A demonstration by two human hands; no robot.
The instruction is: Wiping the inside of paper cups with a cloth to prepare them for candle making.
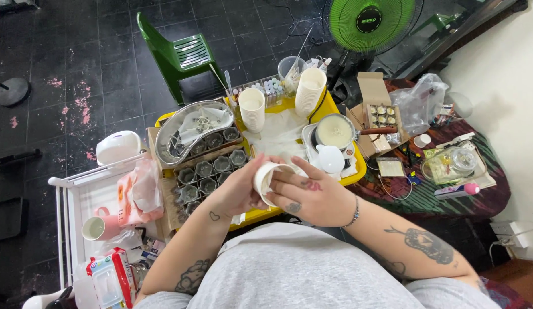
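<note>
- A white paper cup (267, 178) lies tilted on its side between both hands, above the near edge of the yellow table (358, 166), with its mouth turned up and to the right.
- The left hand (239, 191) is curled round the cup's base and side, fingers closed on it.
- The right hand (310, 194) covers the cup from the right; its fingers bend over the rim, and some seem to reach inside, though I cannot tell how far.
- Just beyond the hands, at the table's left side, a box of small dark pots (212, 171) sits beside a metal tray (189, 130).
- Two stacks of white cups (252, 109) stand toward the far edge, one left and one right.
- A pan of pale liquid (335, 131) rests near the right edge, a white lid (331, 158) just in front of it.
- A green fan (369, 23) and green chair (183, 57) stand on the floor past the table.
- A white cart (86, 194) with a pink mug (100, 227) stands to the left.
</note>
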